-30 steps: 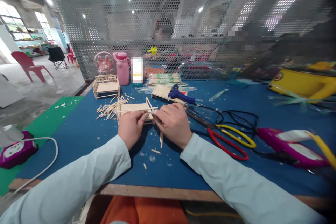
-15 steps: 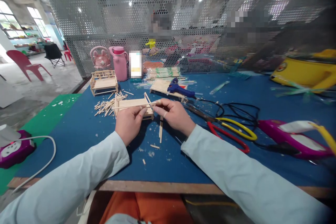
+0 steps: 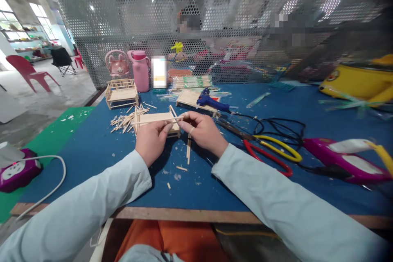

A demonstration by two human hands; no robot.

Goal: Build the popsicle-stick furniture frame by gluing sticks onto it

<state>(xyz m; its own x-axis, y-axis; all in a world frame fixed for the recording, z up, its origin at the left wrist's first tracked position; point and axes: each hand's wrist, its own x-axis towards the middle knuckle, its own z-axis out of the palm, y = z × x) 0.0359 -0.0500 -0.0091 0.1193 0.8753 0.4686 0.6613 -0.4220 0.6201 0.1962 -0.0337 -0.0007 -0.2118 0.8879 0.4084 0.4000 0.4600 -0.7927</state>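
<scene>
Between my two hands a thin wooden stick [image 3: 153,121] lies crosswise over a small wooden model bench [image 3: 150,118]. My left hand [image 3: 151,139] pinches the stick near its middle, thumb and forefinger together. The fingertips of my right hand [image 3: 203,131] are closed on the stick's right end, beside a slanted upright of the bench. My hands hide the front part of the bench. Just below my right hand, a couple of loose sticks [image 3: 188,149] lie on the blue table.
Cut sticks [image 3: 125,120] lie heaped left of the bench. A finished-looking model bench [image 3: 122,93] stands behind them. A blue glue gun [image 3: 211,101] rests on a flat wooden piece [image 3: 187,97]. Scissors [image 3: 276,147], black cords and a purple power strip [image 3: 346,161] lie to the right.
The view has tilted slightly, so the table appears a little higher. Both hands keep their hold on the stick, with hardly any movement.
</scene>
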